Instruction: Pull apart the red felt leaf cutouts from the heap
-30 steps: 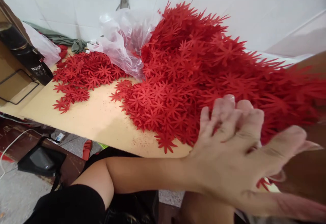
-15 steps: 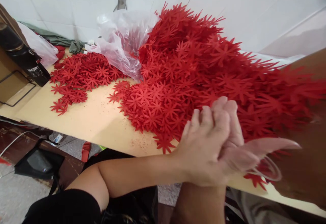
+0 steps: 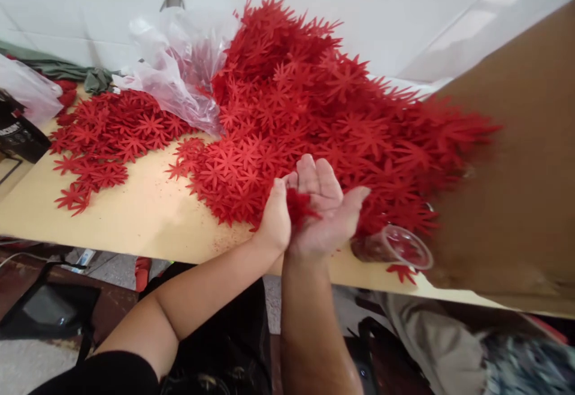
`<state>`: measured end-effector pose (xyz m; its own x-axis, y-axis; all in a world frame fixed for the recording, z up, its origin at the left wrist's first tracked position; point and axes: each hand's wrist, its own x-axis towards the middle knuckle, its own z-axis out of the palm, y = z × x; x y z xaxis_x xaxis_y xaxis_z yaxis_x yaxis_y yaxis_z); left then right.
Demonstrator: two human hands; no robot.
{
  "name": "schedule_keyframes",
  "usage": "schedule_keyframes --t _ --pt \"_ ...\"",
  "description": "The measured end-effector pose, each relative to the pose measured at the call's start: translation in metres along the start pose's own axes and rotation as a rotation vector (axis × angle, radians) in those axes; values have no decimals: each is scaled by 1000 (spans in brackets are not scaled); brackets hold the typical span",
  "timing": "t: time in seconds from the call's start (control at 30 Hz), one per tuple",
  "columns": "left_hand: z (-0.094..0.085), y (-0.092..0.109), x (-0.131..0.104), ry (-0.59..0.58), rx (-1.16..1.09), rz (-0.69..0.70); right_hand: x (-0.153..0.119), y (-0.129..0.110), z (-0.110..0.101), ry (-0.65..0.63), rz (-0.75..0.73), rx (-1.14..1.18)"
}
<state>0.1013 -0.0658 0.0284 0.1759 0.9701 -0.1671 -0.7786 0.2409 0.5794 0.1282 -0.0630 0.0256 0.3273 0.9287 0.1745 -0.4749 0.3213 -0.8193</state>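
My left hand (image 3: 275, 214) is turned on its side, thumb up, against my right hand; its other fingers are mostly hidden. Between the two hands is a small bunch of red flower-shaped cutouts (image 3: 300, 204), with thin petals reaching onto my right palm. My right hand (image 3: 326, 209) is palm up, fingers stretched out and thumb apart. Just behind both hands spreads a large heap of red flower-shaped cutouts (image 3: 291, 119). To the right of my right hand a clear plastic cup (image 3: 406, 246) lies on its side at the table edge.
A smaller pile of red cutouts (image 3: 121, 122) lies left on the pale table (image 3: 148, 215). A clear plastic bag (image 3: 179, 78) sits between the piles. A black bottle (image 3: 20, 128) stands far left, a cardboard sheet (image 3: 507, 185) rises at right. Another person's trousers (image 3: 431, 347) show below.
My hands were pressed together over the heap. Now they have parted, my right palm faces up, and red cutouts show between them. The camera view has shifted right.
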Motion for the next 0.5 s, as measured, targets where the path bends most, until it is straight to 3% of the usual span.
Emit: schedule_keyframes --t 0.1,0.2,0.3,0.4,0.5 --pt "0 -4 -4 145 -77 -28 16 9 -6 112 -107 -140" --pt "-3 1 -2 181 -156 -149 21 16 -14 143 -174 -291" --pt "-11 9 2 164 -228 -208 18 18 -21 128 -258 -456" --pt "-20 13 4 146 -208 -180 12 17 -29 76 -326 -620" --pt "-26 14 6 135 -96 -109 5 16 -37 15 -300 -692"
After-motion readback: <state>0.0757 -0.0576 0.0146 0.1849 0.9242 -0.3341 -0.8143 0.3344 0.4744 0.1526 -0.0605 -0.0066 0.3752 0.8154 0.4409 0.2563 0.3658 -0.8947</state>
